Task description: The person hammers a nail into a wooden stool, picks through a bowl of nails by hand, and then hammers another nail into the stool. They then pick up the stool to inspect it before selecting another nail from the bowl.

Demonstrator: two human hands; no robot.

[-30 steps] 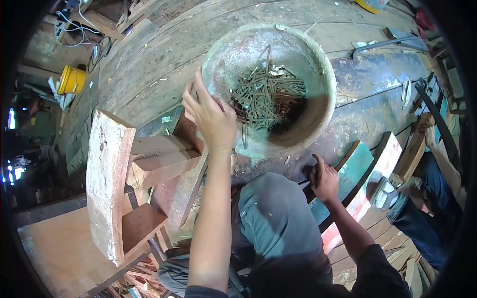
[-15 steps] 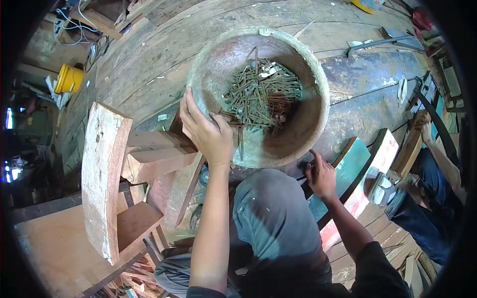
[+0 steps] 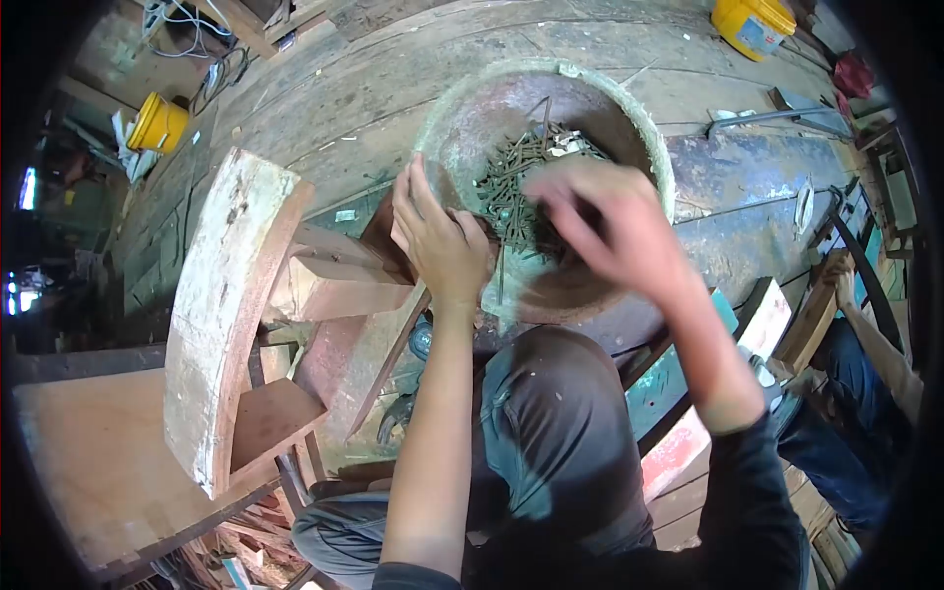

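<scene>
A large round tub point(image 3: 644, 123) with a rough pale rim holds a heap of rusty nails point(image 3: 513, 187) and a few whitish scraps. On the tub's left rim rests my left hand point(image 3: 440, 231), its fingers stretched up along the edge. My right hand point(image 3: 605, 211) is over the right part of the nails, blurred by motion; its fingers point left, and whether they hold anything is not visible. Beside my left hand stands a wooden piece with a curved, white-painted board point(image 3: 221, 315).
Yellow buckets stand at the upper left point(image 3: 159, 123) and upper right point(image 3: 752, 28). A metal bar point(image 3: 762, 116) lies on the plank floor point(image 3: 393, 74). At the right, a co-worker's hand point(image 3: 839, 280) is on a wooden block point(image 3: 808, 320). A painted board point(image 3: 678, 454) lies near my knee.
My right hand has moved up from beside the tub's lower rim to over the nails. My left hand stays at the rim. The view has shifted slightly.
</scene>
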